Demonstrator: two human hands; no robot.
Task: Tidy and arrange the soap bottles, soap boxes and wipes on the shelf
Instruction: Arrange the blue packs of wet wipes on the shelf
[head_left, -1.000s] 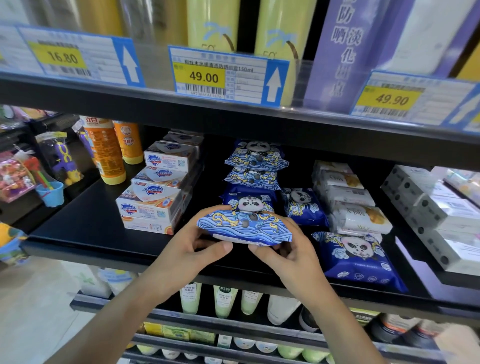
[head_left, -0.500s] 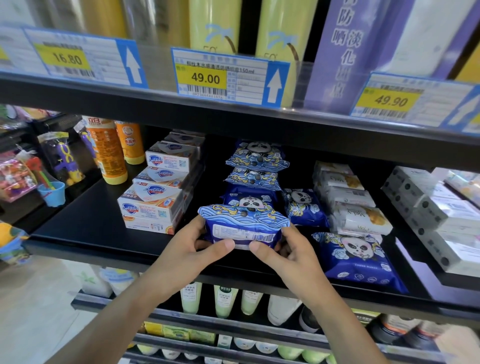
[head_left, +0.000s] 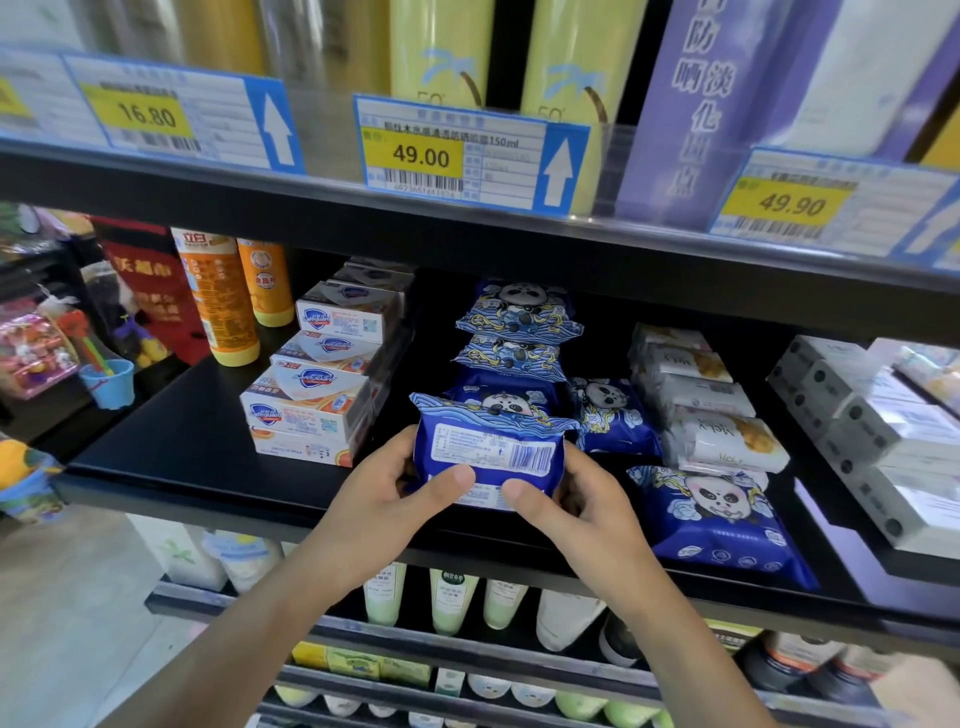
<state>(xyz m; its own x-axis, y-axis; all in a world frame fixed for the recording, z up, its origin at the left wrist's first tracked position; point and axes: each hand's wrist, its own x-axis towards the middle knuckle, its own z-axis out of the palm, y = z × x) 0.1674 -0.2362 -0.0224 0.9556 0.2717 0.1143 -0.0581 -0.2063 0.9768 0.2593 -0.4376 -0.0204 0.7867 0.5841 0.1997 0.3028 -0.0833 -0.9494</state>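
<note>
A blue panda wipes pack (head_left: 491, 452) stands tilted up at the front of the black shelf (head_left: 171, 447), its barcode label facing me. My left hand (head_left: 387, 499) grips its left side and my right hand (head_left: 571, 501) grips its right side, thumbs on the label. Behind it a row of the same blue wipes packs (head_left: 517, 322) runs to the back. Another blue pack (head_left: 714, 519) lies flat to the right. Stacked soap boxes (head_left: 306, 410) sit to the left, with two orange soap bottles (head_left: 218, 296) beyond them.
White wipes packs (head_left: 722, 436) lie in a row right of the blue ones, and white boxes (head_left: 872, 441) fill the far right. Price tags (head_left: 452, 153) hang on the shelf above. Pale green bottles (head_left: 452, 597) stand on the lower shelf. Toys (head_left: 47, 343) hang at the left.
The pack in both hands has been tipped from lying flat, panda face up, to standing with its back label toward me. Both hands stayed at the shelf front.
</note>
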